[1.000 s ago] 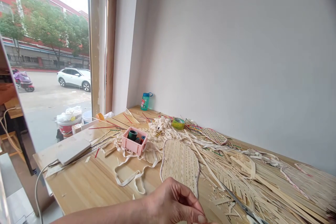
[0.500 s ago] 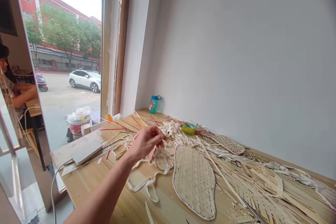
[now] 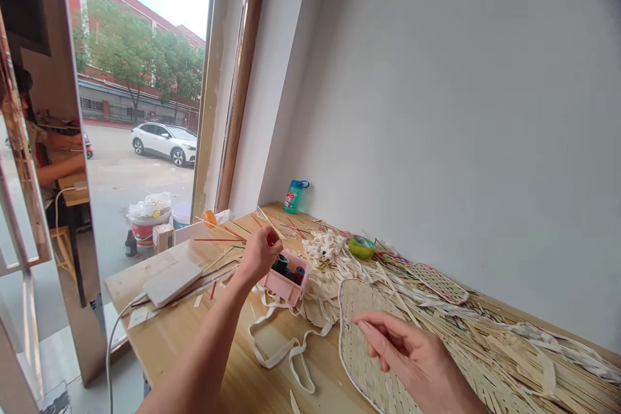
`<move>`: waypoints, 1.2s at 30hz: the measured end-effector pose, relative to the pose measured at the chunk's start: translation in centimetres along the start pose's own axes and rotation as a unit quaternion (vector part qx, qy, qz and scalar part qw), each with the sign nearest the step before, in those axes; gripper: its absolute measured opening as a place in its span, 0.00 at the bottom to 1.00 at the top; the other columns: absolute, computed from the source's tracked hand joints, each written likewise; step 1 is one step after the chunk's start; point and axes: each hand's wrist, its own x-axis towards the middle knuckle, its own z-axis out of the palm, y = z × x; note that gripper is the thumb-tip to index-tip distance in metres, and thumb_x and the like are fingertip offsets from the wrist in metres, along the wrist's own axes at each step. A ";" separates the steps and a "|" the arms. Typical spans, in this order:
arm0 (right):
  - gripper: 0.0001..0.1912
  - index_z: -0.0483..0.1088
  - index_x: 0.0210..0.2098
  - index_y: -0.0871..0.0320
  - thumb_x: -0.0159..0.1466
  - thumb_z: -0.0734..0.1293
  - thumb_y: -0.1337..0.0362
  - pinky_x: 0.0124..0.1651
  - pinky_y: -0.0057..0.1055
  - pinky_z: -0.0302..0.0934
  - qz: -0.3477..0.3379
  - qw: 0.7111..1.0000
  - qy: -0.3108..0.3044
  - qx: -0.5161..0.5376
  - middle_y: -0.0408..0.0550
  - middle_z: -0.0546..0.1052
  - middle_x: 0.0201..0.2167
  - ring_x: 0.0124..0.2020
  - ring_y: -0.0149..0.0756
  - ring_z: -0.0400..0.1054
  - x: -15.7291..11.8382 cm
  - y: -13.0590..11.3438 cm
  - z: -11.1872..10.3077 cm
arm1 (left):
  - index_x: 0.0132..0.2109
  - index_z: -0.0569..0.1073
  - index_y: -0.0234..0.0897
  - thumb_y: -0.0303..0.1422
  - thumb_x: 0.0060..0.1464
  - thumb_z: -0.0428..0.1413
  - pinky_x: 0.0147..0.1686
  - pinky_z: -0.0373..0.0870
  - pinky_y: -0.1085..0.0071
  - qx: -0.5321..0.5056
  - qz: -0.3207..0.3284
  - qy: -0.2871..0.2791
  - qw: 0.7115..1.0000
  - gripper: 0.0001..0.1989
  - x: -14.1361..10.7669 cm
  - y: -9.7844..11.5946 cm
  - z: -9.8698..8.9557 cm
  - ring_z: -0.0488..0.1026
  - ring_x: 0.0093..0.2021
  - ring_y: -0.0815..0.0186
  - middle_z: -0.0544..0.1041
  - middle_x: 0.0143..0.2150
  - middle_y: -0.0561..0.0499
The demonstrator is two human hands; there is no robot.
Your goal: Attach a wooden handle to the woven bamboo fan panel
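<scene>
My left hand is closed above the pink plastic box and touches its near corner or hovers just over it; I cannot tell which. Dark thread spools stand inside the box. My right hand lies over an oval woven strip fan blade edged in white, its thumb and forefinger pinched together. Nothing shows between those fingers. White ribbon-like strips loop across the table below the box, and a curled white bundle lies beyond it.
The wooden table is strewn with pale strips and thin coloured sticks. A green tape roll, teal bottle and white flat pad sit on it. A wall rises behind, and a window is at left. Another person sits at far left.
My left hand has moved left to the pink box, which it no longer hides. My right hand has come into view over the woven blade. The whole view has swung, shifting the table to the right.
</scene>
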 end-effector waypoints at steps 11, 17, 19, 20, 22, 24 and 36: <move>0.08 0.82 0.36 0.57 0.61 0.70 0.71 0.48 0.38 0.64 -0.095 0.938 -0.125 -0.309 0.52 0.78 0.41 0.44 0.43 0.73 13.5 -3.2 6.3 | 0.28 0.66 0.39 0.22 0.51 0.53 0.30 0.58 0.73 -0.007 -0.017 0.062 0.998 0.08 -0.3 -0.2 1.8 0.65 0.24 0.70 0.68 0.22 0.59; 0.07 0.76 0.39 0.59 0.68 0.72 0.61 0.47 0.40 0.72 -0.027 0.901 -0.156 -0.403 0.48 0.79 0.43 0.42 0.38 0.75 14.9 -3.7 8.2 | 0.28 0.67 0.39 0.23 0.52 0.53 0.30 0.59 0.73 -0.011 -0.019 0.074 0.997 0.08 -0.5 0.2 1.9 0.65 0.25 0.69 0.68 0.23 0.58; 0.07 0.76 0.40 0.59 0.70 0.72 0.60 0.48 0.40 0.72 -0.011 0.898 -0.150 -0.414 0.48 0.80 0.43 0.43 0.39 0.76 15.0 -3.7 8.7 | 0.28 0.67 0.39 0.23 0.52 0.53 0.30 0.59 0.73 -0.014 -0.019 0.079 0.997 0.08 -0.6 0.3 1.9 0.66 0.26 0.69 0.69 0.24 0.58; 0.07 0.76 0.40 0.59 0.70 0.71 0.60 0.48 0.40 0.73 -0.009 0.898 -0.147 -0.414 0.48 0.80 0.43 0.43 0.39 0.76 14.9 -3.6 8.9 | 0.28 0.67 0.39 0.23 0.52 0.53 0.31 0.60 0.73 -0.015 -0.019 0.082 0.996 0.08 -0.6 0.3 1.9 0.66 0.26 0.69 0.70 0.24 0.57; 0.07 0.76 0.38 0.59 0.70 0.72 0.60 0.49 0.41 0.72 -0.013 0.905 -0.142 -0.401 0.47 0.80 0.42 0.43 0.39 0.76 14.9 -3.5 8.8 | 0.28 0.67 0.39 0.24 0.52 0.53 0.31 0.60 0.73 -0.016 -0.020 0.087 0.996 0.08 -0.6 0.4 1.9 0.66 0.27 0.69 0.70 0.24 0.57; 0.07 0.76 0.36 0.59 0.68 0.73 0.61 0.50 0.42 0.72 -0.026 0.919 -0.135 -0.371 0.47 0.81 0.42 0.44 0.39 0.76 15.0 -3.2 8.2 | 0.28 0.67 0.39 0.24 0.52 0.53 0.31 0.60 0.73 -0.015 -0.023 0.092 0.995 0.08 -0.6 0.4 1.8 0.66 0.27 0.69 0.70 0.24 0.57; 0.16 0.78 0.41 0.57 0.59 0.70 0.53 0.52 0.45 0.73 -0.069 0.990 -0.109 0.057 0.55 0.86 0.42 0.44 0.50 0.82 12.9 -0.2 5.6 | 0.27 0.68 0.39 0.24 0.50 0.54 0.30 0.57 0.73 -0.054 -0.028 0.021 0.998 0.07 -0.5 -0.5 2.6 0.65 0.25 0.70 0.69 0.22 0.57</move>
